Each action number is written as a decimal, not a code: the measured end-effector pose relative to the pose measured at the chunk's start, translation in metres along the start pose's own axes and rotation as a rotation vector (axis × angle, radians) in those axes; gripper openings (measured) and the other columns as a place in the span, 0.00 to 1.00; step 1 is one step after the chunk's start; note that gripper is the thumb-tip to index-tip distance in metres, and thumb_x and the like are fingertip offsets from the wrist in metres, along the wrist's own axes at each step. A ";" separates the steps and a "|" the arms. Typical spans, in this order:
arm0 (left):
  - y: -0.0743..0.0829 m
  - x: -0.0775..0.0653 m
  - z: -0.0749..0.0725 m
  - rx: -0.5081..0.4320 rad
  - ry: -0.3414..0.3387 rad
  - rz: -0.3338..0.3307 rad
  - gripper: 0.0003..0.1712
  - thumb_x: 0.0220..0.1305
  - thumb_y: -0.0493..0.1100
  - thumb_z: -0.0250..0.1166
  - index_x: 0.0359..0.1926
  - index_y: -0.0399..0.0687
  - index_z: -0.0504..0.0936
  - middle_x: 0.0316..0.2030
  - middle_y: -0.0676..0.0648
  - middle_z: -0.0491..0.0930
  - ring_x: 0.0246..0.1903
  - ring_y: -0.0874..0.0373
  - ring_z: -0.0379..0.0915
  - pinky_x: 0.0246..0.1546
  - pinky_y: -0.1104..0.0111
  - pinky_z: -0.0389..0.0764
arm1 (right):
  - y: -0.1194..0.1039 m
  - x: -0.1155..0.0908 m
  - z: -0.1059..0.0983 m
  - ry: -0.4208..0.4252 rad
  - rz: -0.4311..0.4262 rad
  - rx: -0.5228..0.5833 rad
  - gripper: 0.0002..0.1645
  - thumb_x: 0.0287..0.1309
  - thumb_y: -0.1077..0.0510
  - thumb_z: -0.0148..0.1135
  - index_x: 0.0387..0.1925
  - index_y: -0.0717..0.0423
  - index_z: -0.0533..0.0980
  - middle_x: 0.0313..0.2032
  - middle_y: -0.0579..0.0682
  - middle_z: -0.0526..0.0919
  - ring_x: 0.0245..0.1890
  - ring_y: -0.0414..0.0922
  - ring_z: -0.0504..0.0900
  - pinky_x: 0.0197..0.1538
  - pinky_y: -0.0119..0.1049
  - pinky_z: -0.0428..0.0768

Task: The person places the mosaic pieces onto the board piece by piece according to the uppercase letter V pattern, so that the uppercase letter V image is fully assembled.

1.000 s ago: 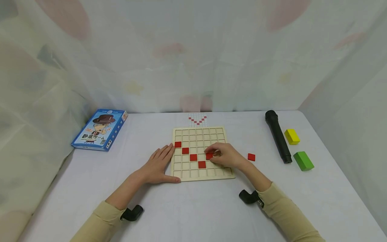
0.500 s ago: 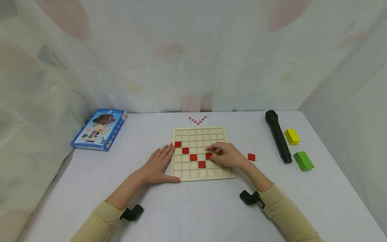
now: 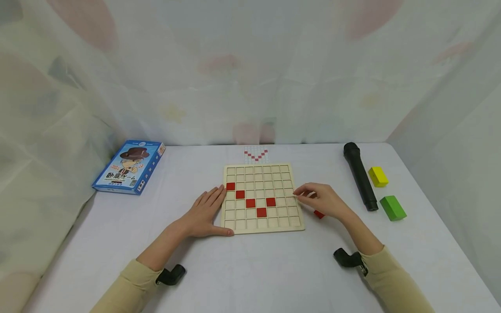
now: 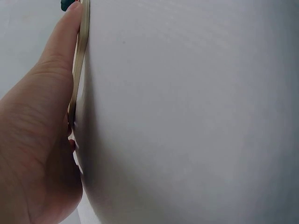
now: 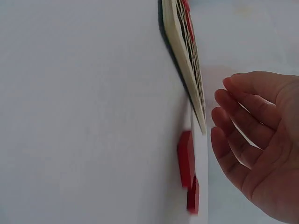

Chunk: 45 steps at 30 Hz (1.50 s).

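A pale wooden grid board (image 3: 258,182) lies on the white table. Several red square tiles sit in its cells, stepping down to the right, with one red tile (image 3: 271,202) up to the right of the lowest. My left hand (image 3: 201,216) rests with straight fingers along the board's left edge, its thumb at the near corner. By the right edge my right hand (image 3: 325,200) hovers with loosely bent fingers, holding nothing. Two loose red tiles lie below it in the right wrist view, the nearer one (image 5: 186,158) larger; in the head view one loose tile (image 3: 318,214) peeks out under the hand.
Behind the board lies a small grid card (image 3: 256,154) with red squares in a V. A blue game box (image 3: 129,168) lies far left. To the right are a black microphone-shaped object (image 3: 360,176), a yellow block (image 3: 378,177) and a green block (image 3: 393,208).
My right hand has let go of the red tile in its cell and moved right, off the board to above the loose tiles. My left hand has stayed in place.
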<state>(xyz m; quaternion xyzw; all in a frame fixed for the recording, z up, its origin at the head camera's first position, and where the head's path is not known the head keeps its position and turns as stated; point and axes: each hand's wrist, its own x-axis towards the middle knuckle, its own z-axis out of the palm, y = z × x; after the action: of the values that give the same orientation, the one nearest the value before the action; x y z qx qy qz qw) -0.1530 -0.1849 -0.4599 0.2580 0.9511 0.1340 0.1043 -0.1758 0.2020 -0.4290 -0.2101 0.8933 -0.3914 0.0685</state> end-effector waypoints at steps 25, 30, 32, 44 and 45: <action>0.000 0.000 0.000 -0.005 0.007 0.009 0.75 0.43 0.85 0.57 0.77 0.42 0.41 0.77 0.44 0.37 0.75 0.46 0.33 0.71 0.47 0.41 | 0.039 -0.045 -0.034 0.058 0.086 -0.189 0.15 0.56 0.65 0.68 0.46 0.59 0.80 0.43 0.52 0.83 0.41 0.50 0.77 0.46 0.46 0.80; 0.000 0.000 0.000 -0.005 0.009 0.012 0.75 0.43 0.85 0.57 0.77 0.42 0.41 0.77 0.44 0.37 0.75 0.47 0.33 0.71 0.47 0.41 | 0.038 -0.044 -0.035 0.065 0.068 -0.194 0.16 0.55 0.67 0.69 0.47 0.60 0.80 0.43 0.52 0.83 0.40 0.49 0.77 0.46 0.46 0.81; 0.000 0.000 0.000 -0.006 0.012 0.013 0.75 0.43 0.85 0.57 0.77 0.42 0.41 0.77 0.44 0.37 0.75 0.47 0.33 0.71 0.48 0.41 | 0.038 -0.043 -0.035 0.066 0.068 -0.197 0.17 0.55 0.66 0.69 0.48 0.60 0.80 0.42 0.52 0.83 0.40 0.48 0.77 0.46 0.45 0.81; -0.002 0.001 0.001 -0.001 0.006 0.010 0.75 0.43 0.85 0.57 0.77 0.43 0.39 0.77 0.45 0.36 0.75 0.47 0.33 0.71 0.48 0.40 | 0.036 -0.034 -0.030 0.059 0.080 -0.171 0.17 0.56 0.63 0.69 0.48 0.59 0.80 0.41 0.50 0.83 0.39 0.47 0.77 0.45 0.44 0.81; -0.002 0.001 0.001 -0.001 0.004 0.009 0.75 0.44 0.85 0.57 0.77 0.43 0.39 0.77 0.45 0.36 0.75 0.47 0.32 0.71 0.48 0.40 | 0.035 -0.033 -0.029 0.061 0.086 -0.167 0.17 0.56 0.62 0.68 0.48 0.58 0.80 0.41 0.50 0.83 0.39 0.47 0.78 0.45 0.43 0.80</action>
<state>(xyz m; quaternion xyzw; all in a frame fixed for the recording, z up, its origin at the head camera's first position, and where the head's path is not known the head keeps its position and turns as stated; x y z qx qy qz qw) -0.1545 -0.1852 -0.4619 0.2622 0.9500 0.1353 0.1019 -0.1660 0.2566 -0.4356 -0.1648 0.9326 -0.3186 0.0403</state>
